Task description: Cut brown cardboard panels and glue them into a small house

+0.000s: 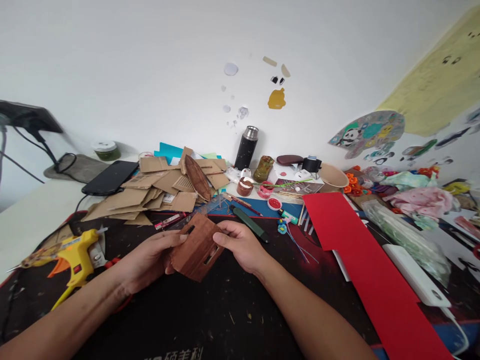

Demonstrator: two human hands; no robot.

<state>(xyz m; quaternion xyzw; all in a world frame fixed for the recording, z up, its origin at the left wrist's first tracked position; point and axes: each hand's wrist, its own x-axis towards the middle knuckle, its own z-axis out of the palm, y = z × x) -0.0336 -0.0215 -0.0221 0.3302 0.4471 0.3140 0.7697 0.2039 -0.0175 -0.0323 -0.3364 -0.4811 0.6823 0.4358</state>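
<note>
Between my two hands is a small reddish-brown box-like piece [195, 250] with two narrow slots cut in it, tilted above the dark mat. My left hand [152, 257] grips its left side, thumb on top and fingers partly hidden beneath. At the upper right edge, my right hand [240, 245] pinches it near a slot, with the thumb on the face. Just beyond the piece lie a dark green pen-like tool [250, 224] and a pink-and-black box cutter-like item [170, 221].
A yellow hot glue gun [80, 257] lies left of my left forearm. Cardboard pieces [131, 200] are heaped behind. A black thermos [246, 148] stands by the wall. Red sheets [367, 270] and a white power strip-like block [416, 275] lie on the right.
</note>
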